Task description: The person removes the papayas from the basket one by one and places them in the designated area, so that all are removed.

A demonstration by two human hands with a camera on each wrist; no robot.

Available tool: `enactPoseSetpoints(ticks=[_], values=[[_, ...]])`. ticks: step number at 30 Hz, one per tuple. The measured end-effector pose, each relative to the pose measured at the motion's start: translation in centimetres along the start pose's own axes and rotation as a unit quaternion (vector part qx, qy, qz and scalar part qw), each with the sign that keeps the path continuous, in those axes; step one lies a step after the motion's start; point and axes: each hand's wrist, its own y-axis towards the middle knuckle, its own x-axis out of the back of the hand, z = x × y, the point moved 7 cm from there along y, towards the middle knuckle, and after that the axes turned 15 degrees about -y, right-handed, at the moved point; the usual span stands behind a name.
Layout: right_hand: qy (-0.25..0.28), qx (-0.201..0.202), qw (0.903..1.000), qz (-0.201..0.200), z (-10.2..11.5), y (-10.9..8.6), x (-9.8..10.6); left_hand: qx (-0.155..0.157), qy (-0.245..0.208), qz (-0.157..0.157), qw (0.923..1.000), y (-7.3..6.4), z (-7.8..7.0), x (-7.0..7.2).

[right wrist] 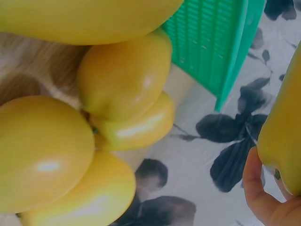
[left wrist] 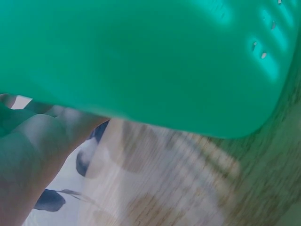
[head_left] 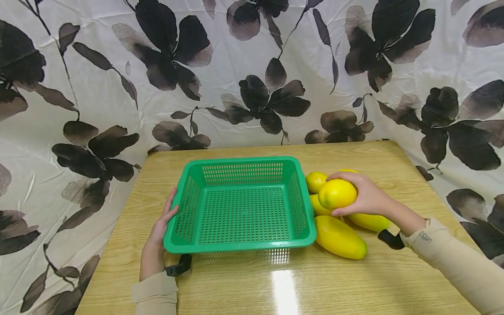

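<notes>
A green plastic basket (head_left: 244, 248) with slotted walls sits on the table, its inside bare. My left hand (head_left: 159, 227) rests against its left side, fingers and thumb fairly straight along the outer wall. In the left wrist view the basket wall (left wrist: 141, 70) hides most of that hand's fingers. My right hand (head_left: 366, 194) grips a yellow mango (head_left: 337, 194) between thumb and fingers, raised above other mangoes beside the basket's right side. A long mango (head_left: 341, 237) with a greenish tip lies nearest the front. The held mango (right wrist: 284, 136) appears at the right wrist view's edge.
Several more yellow mangoes lie grouped right of the basket, including one at the back (head_left: 316, 181) and one under my right wrist (head_left: 370, 222). The wooden table (head_left: 236, 284) ends before a flowered cloth (head_left: 252, 65) hanging behind and at both sides.
</notes>
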Motion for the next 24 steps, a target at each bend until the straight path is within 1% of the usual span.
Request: enactPoseSetpoints(ticks=[3,6,13,24], values=[[-0.004,-0.008,0.9999,-0.009,-0.4,-0.6,0.3,0.000,0.004,-0.003,1.0000,0.0,0.0,0.0],[-0.005,-0.026,0.9995,-0.014,-0.8,-1.3,0.6,0.001,0.007,-0.009,0.9999,0.0,0.0,0.1],[-0.027,-0.069,0.9969,-0.028,-1.4,-3.0,1.8,0.006,-0.008,-0.001,1.0000,0.0,0.1,-0.1],[-0.056,-0.120,0.9908,-0.030,-3.2,-6.0,2.4,0.009,-0.008,-0.013,0.9998,0.1,0.2,0.1]])
